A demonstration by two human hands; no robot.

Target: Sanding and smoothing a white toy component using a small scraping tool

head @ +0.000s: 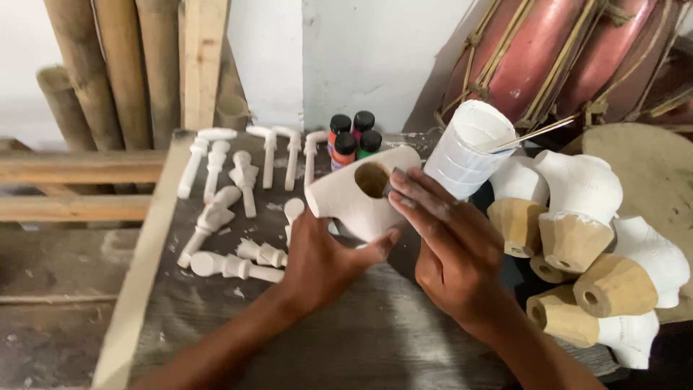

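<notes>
My left hand [325, 260] grips a white-primed wooden piece [354, 206] from below; the piece has a round hole in its top face. My right hand [447, 238] rests its fingers on the piece's right edge beside the hole, pressing a small grey pad, possibly sandpaper, against it. Both hands are above a dark wooden work board [361, 339].
Several white carved wooden pegs [231, 209] lie on the board's left part. Small paint bottles [354, 137] stand behind. A white plastic cup [469, 148] with a stick in it stands to the right, beside a pile of half-white wooden pieces [585, 245]. Bamboo poles [123, 65] and drums [563, 50] stand behind.
</notes>
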